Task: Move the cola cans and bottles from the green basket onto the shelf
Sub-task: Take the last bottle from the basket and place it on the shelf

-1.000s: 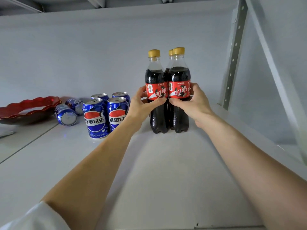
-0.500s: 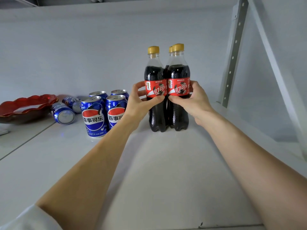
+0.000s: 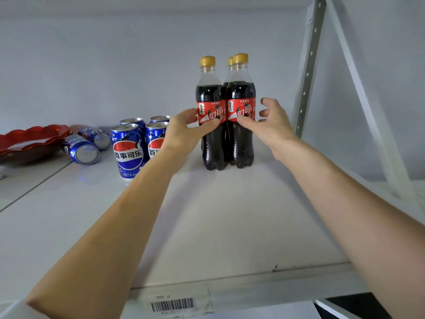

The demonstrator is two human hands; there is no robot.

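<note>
L hand (image 3: 184,130) grip narrow: thumb + fingertips pinching red label of left bottle (image 3: 210,113). R hand (image 3: 269,125) grip wide, fingers spread clear of right bottle (image 3: 241,111), thumb tip at label, contact unclear. Bottles: 3 upright on shelf (image 3: 230,226), long axis vertical, yellow caps up, third bottle (image 3: 230,61) mostly hidden behind. Cans: 4 upright cans (image 3: 128,150) left of bottles, 2 fallen cans (image 3: 81,149) on side, ends toward cam. Red tray (image 3: 30,139) far left.
</note>
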